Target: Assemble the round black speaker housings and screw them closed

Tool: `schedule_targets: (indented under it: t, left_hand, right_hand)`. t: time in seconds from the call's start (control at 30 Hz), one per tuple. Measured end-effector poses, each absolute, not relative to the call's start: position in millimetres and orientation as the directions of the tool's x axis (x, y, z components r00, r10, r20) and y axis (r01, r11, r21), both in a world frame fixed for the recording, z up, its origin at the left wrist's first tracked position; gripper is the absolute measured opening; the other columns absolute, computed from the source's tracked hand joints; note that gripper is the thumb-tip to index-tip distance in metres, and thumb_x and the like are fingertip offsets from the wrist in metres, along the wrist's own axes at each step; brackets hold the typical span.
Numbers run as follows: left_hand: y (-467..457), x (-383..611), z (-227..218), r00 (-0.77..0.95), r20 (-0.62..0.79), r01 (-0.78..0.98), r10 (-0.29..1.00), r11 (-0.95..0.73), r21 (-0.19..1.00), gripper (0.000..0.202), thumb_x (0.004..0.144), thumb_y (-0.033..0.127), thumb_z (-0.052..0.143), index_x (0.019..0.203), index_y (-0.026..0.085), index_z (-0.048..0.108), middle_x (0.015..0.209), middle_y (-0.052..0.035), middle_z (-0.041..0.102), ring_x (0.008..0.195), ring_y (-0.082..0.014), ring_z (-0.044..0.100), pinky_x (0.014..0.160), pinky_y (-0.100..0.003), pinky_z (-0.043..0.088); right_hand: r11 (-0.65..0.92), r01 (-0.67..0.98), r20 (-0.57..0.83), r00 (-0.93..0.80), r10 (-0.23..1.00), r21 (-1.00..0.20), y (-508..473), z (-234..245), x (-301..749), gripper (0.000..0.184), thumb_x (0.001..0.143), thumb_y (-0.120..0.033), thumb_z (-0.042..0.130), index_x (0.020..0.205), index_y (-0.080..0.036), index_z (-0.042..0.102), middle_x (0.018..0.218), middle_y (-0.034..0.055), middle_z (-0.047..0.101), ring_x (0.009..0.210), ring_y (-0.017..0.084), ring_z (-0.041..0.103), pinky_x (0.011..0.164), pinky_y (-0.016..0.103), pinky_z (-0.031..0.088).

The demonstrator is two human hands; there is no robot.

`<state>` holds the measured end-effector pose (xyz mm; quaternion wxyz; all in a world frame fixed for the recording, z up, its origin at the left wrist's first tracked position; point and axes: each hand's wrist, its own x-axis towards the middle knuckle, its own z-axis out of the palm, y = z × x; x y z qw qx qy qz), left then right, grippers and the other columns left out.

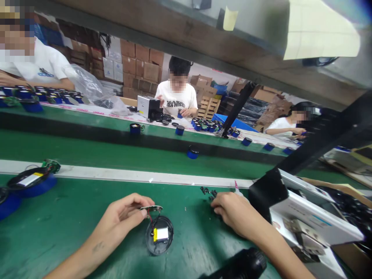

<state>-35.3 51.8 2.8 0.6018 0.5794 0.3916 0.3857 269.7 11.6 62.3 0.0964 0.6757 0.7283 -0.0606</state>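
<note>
My left hand [128,215] pinches a small circuit board [154,208] by its left edge. Red and black wires run from the board down into a round black housing [149,248] on the green bench. Inside that housing lies a silver battery [163,233] with yellow tape at one end. Over to the right, my right hand [231,211] is closed, its fingertips down among small black parts [207,190]. What those fingertips grip, if anything, is hidden. A black cylindrical tool [244,263] lies nearer to me, below my right forearm.
Blue-sided round units [43,188] stand at left, one with a board hanging out. A white machine [314,221] is at right. Beyond a white rail [116,173], a green conveyor [95,151] carries more units. Co-workers sit across it. A shelf [174,27] hangs overhead.
</note>
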Motion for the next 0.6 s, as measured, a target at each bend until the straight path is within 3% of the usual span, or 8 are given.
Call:
schedule_targets:
  t: [0.23, 0.37, 0.5, 0.6]
  left_hand:
    - [48.3, -31.0, 6.1, 0.414, -0.039, -0.139, 0.910, 0.106, 0.985, 0.018, 0.082, 0.030, 0.076, 0.080, 0.022, 0.061, 0.101, -0.0067, 0.078, 0.096, -0.0244, 0.073, 0.086, -0.032, 0.053]
    - [44.6, -35.1, 12.5, 0.471, -0.058, -0.118, 0.880, 0.128, 0.985, 0.021, 0.087, 0.039, 0.072, 0.085, 0.022, 0.061, 0.108, -0.0078, 0.076, 0.104, -0.0248, 0.071, 0.094, -0.033, 0.049]
    - [43.0, -36.8, 13.6, 0.479, -0.035, -0.124, 0.877, 0.107, 0.986, 0.022, 0.087, 0.040, 0.072, 0.083, 0.021, 0.063, 0.110, -0.0085, 0.076, 0.103, -0.0245, 0.071, 0.092, -0.033, 0.050]
    - [42.9, -35.6, 8.7, 0.458, 0.020, -0.182, 0.889, 0.071, 0.981, 0.020, 0.080, 0.033, 0.079, 0.084, 0.020, 0.065, 0.109, -0.0076, 0.077, 0.103, -0.0244, 0.071, 0.093, -0.033, 0.050]
  right_hand:
    - [0.067, 0.988, -0.193, -0.093, 0.977, -0.138, 9.0, 49.3, 275.6, 0.022, 0.086, 0.000, 0.055, 0.075, -0.014, 0.068, 0.083, 0.0045, 0.068, 0.079, 0.021, 0.064, 0.073, 0.036, 0.047]
    - [0.036, 0.907, -0.109, -0.089, 0.990, -0.420, 6.2, 53.0, 266.6, 0.023, 0.088, -0.008, 0.051, 0.076, -0.016, 0.069, 0.083, 0.0093, 0.068, 0.079, 0.026, 0.064, 0.074, 0.038, 0.044]
    - [-0.041, 0.577, -0.158, -0.154, 0.975, -0.816, 6.1, 58.7, 226.6, 0.024, 0.088, -0.037, 0.056, 0.088, -0.017, 0.069, 0.071, 0.0054, 0.071, 0.065, 0.021, 0.067, 0.061, 0.031, 0.051]
    - [-0.131, 0.284, -0.195, -0.209, 0.958, -0.950, 12.4, 57.7, 191.4, 0.037, 0.077, -0.051, 0.067, 0.085, -0.014, 0.067, 0.070, 0.0079, 0.073, 0.060, 0.019, 0.068, 0.060, 0.030, 0.055]
